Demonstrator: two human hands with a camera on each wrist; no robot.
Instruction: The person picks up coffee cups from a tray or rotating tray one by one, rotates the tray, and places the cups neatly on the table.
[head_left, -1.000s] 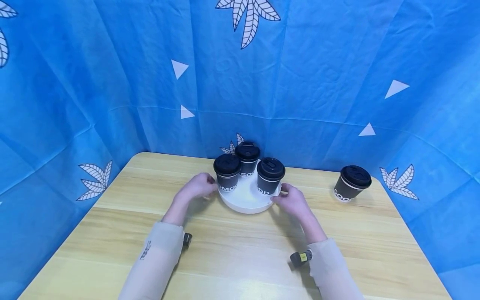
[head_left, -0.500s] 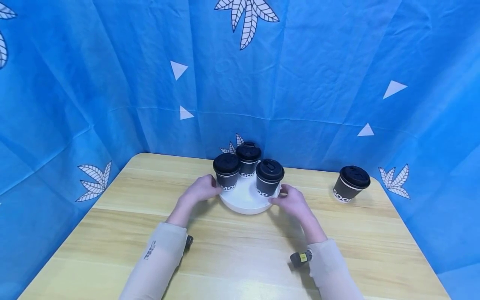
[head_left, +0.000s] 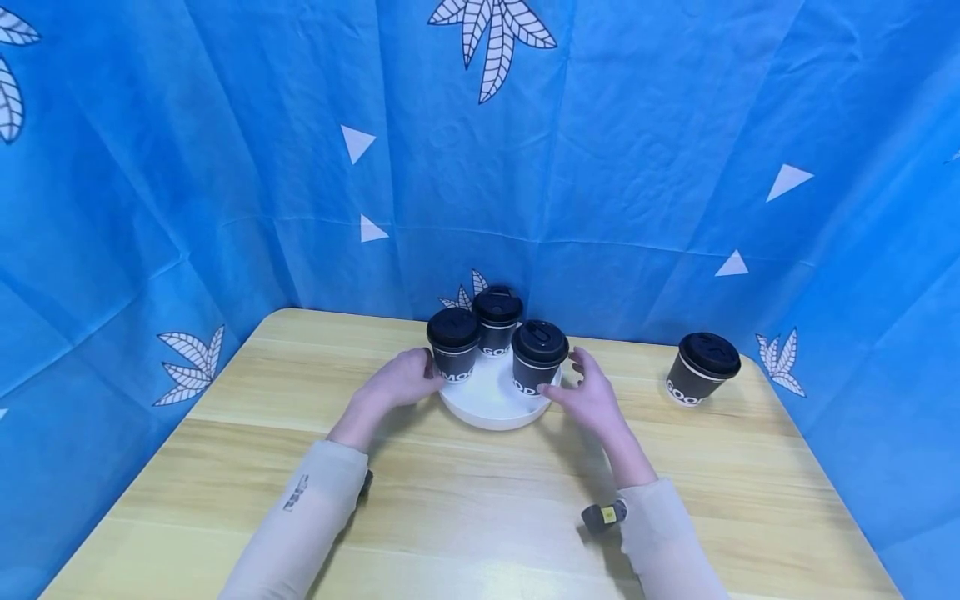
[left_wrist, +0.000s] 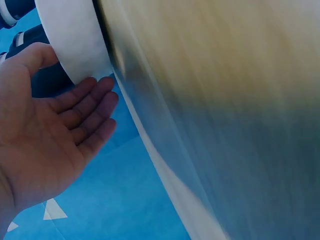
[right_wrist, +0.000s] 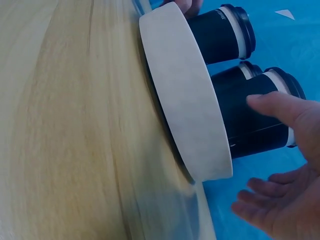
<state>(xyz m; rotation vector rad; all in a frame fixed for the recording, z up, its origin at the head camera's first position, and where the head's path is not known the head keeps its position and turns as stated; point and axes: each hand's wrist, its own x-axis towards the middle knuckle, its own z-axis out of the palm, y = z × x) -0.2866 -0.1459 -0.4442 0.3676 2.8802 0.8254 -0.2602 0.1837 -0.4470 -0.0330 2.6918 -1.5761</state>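
Note:
A round white stand [head_left: 491,410] bears three dark paper cups with black lids: a left cup [head_left: 453,342], a right cup [head_left: 536,367] and a back cup [head_left: 497,333]. My left hand [head_left: 405,377] is beside the left cup at the stand's rim. In the left wrist view its fingers [left_wrist: 82,107] are loosely bent by the stand's edge, thumb near the cup. My right hand [head_left: 588,396] is spread around the right cup's side. The right wrist view has its thumb [right_wrist: 275,106] in front of that cup, fingers apart from it; contact is unclear.
Another lidded dark cup [head_left: 701,371] stands alone at the right rear of the wooden table [head_left: 450,517]. Blue cloth [head_left: 637,167] with white leaf and triangle prints hangs behind and at both sides.
My left hand has come in closer to the left cup and the rim. My right hand has risen from the stand's rim toward the right cup, its fingers spreading. The cups have hardly moved.

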